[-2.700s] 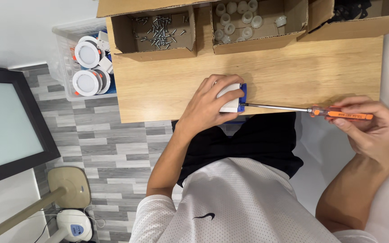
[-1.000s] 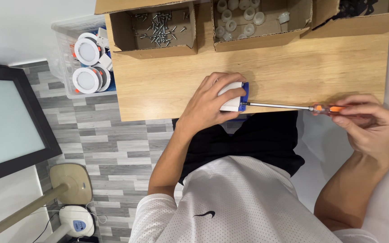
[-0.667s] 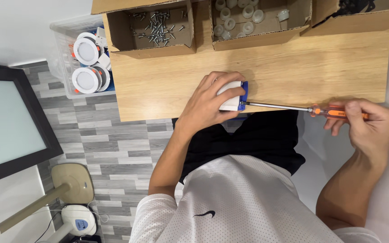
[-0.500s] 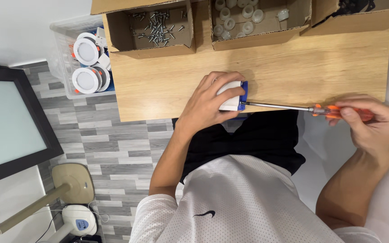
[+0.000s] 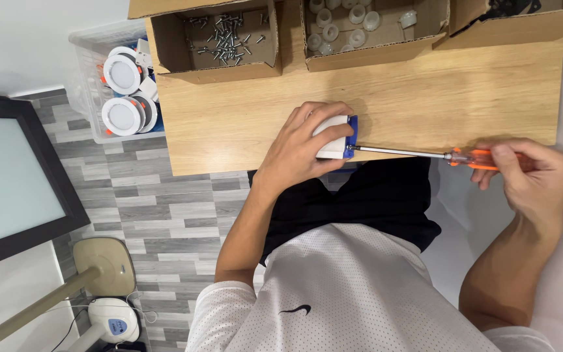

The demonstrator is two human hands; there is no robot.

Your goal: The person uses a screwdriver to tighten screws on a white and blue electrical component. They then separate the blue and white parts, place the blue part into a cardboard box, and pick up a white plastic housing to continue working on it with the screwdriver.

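Observation:
My left hand (image 5: 301, 146) grips a small white part with a blue end (image 5: 335, 137) at the near edge of the wooden table (image 5: 425, 91). My right hand (image 5: 529, 179) holds the orange handle of a long screwdriver (image 5: 425, 154). Its metal shaft runs level to the left, and the tip meets the blue end of the part. The right hand hangs off the table's right corner, over the white floor.
Three open cardboard boxes line the table's far side: one with loose screws (image 5: 219, 32), one with white round parts (image 5: 360, 29), one with dark items (image 5: 509, 13). A clear bin of round white lamps (image 5: 122, 85) stands left of the table. A dark-framed panel (image 5: 8, 182) leans at left.
My right hand's fingers have shifted around the screwdriver handle, turning it in place. The left hand and the white part stay put.

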